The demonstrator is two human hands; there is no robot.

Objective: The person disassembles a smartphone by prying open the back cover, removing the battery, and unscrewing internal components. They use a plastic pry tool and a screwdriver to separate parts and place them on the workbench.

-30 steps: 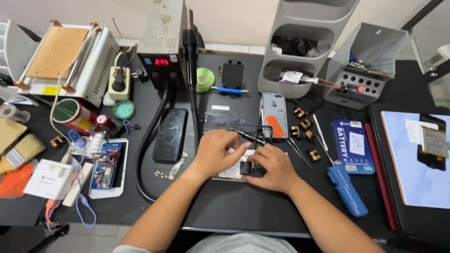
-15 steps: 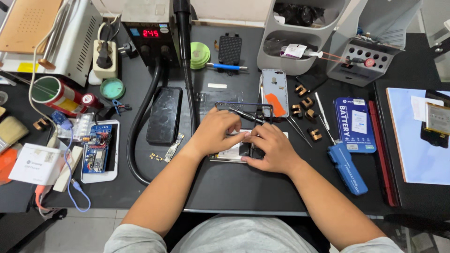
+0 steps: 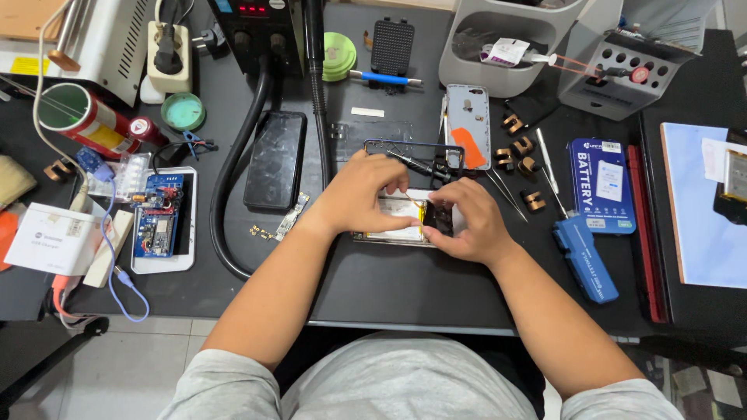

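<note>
Both hands rest over an opened phone (image 3: 393,225) lying flat near the front middle of the dark bench (image 3: 405,288). The left hand (image 3: 362,194) lies curled across the phone's left part, its fingers bent down and pressing on the pale inner surface. The right hand (image 3: 467,222) sits just beside it, thumb and forefinger pinching a small dark part (image 3: 438,218) at the phone's right end; a thin orange strip runs between the two hands.

Directly behind the hands, almost touching the knuckles, lie a blue phone frame (image 3: 412,148) and a dark screwdriver (image 3: 416,165). A grey back cover (image 3: 468,124) with an orange patch lies further back. To the right, tweezers (image 3: 547,163), several small brown clips (image 3: 523,165), a blue battery box (image 3: 603,185) and a blue hand tool (image 3: 585,258) lie near the right wrist. To the left, a black phone (image 3: 274,159) lies face up, and a thick black hose (image 3: 233,171) curves round it toward the front. Further left a circuit board (image 3: 159,214) rests on a white tray, near a red can (image 3: 82,117).
</note>
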